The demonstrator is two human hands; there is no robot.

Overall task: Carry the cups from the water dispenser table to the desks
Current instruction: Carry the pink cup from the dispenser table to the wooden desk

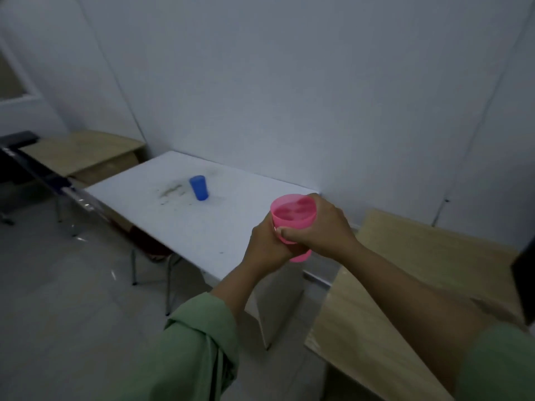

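Both hands closed on 1 pink cup (292, 218), held upright in the air over the near right corner of the white table (231, 241). Left hand (267, 246) wraps the lower half of the cup from the left side, fingers curled under and around it; only the cup's base shows below the grip. Right hand (321, 227) wraps it from the right, fingers around the far wall near the rim, thumb pressed across the near side. The 2 hands touch each other at the front of the cup. Cup mouth faces up and toward the camera — the inside looks pink with darker patches, but whether there is liquid in it I cannot tell.

A blue cup (199, 187) stands on the white table, ahead of the hands and to their left, well apart from them. It looks slightly tilted in this wide-angle view. Dark smudges mark the tabletop just left of the blue cup.

Green sleeves (199, 342) cover both forearms to about mid-arm.

To the right of the hands and below the right forearm — a wooden desk (405, 270) against the wall. Far to the left, beyond the white table, a second wooden desk (84, 151).
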